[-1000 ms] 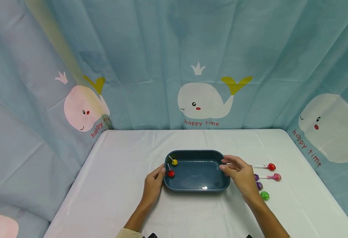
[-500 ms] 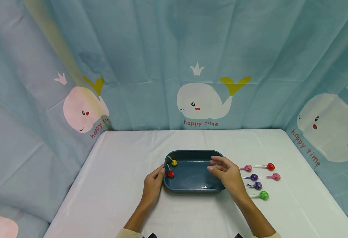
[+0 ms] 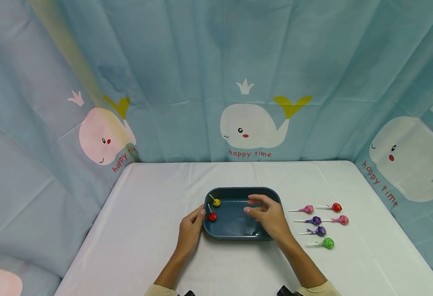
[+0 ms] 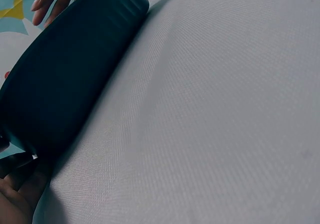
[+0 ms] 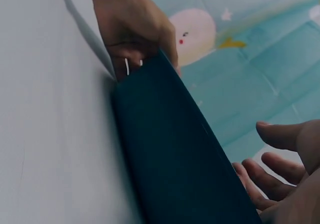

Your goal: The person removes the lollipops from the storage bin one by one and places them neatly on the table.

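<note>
A dark blue oblong tray (image 3: 235,227) sits on the white-covered table. My left hand (image 3: 189,231) grips its left end, thumb at the rim; the right wrist view shows this left hand (image 5: 135,26) with fingers bent around the end wall. Inside the tray, at the left, lie a yellow lollipop (image 3: 216,202) and a red lollipop (image 3: 212,216). Over the tray's right half reaches my right hand (image 3: 273,221), its fingers spread and loosely bent with nothing between them. In the right wrist view this right hand (image 5: 295,169) shows thumb and fingers apart above the rim.
Right of the tray lie several lollipops: a pink one (image 3: 308,209), a red one (image 3: 336,207), a purple one (image 3: 316,220), another pink (image 3: 343,220), another purple (image 3: 320,231) and a green one (image 3: 328,243). A whale-print curtain (image 3: 186,123) surrounds the table.
My right hand has moved left from the tray's right rim to over its inside, uncovering the lollipops on the right. The left hand and the tray have stayed in place.
</note>
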